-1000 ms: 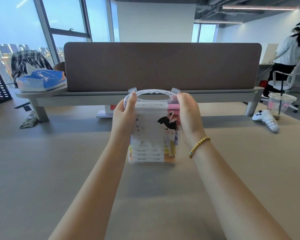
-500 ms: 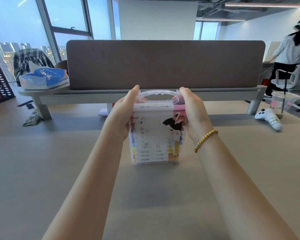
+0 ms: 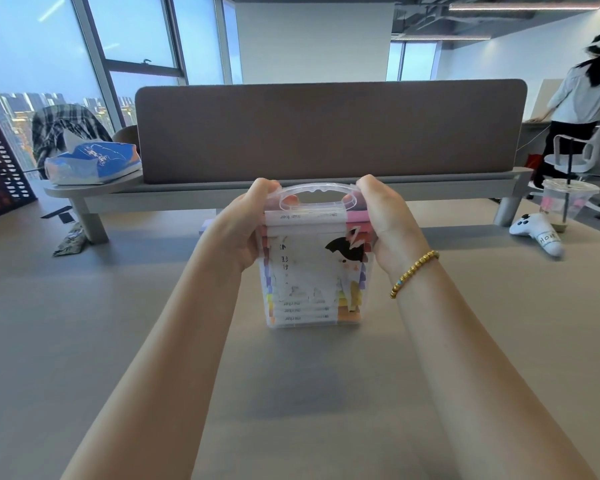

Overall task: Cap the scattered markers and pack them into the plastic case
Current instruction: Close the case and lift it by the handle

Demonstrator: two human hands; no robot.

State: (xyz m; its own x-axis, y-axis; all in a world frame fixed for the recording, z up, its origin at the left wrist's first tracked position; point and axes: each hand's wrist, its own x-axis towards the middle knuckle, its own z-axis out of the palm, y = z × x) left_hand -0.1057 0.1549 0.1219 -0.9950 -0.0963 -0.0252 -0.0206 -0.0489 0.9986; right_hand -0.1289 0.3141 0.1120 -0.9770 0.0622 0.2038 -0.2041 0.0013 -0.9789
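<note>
A clear plastic case [image 3: 314,271] stands upright on the grey desk [image 3: 118,341] in the middle of the view. It is packed with several capped markers [image 3: 305,311] lying in a stack, and a cartoon label covers its front. A clear handle [image 3: 317,197] arches over its top. My left hand [image 3: 239,226] grips the case's upper left corner, fingers curled over the top edge. On the upper right corner my right hand [image 3: 385,223] grips the same way, its fingertips curled down beside the handle.
A brown divider panel [image 3: 329,129] on a grey shelf closes the far side of the desk. A blue tissue pack [image 3: 92,162] lies on the shelf's left end. A white game controller [image 3: 537,233] and an iced drink cup [image 3: 565,202] stand at the right. A person [image 3: 586,98] stands far right.
Both hands have curled further over the case's top corners, covering the two side latches that stuck up one second ago. The case has stayed upright in the same spot.
</note>
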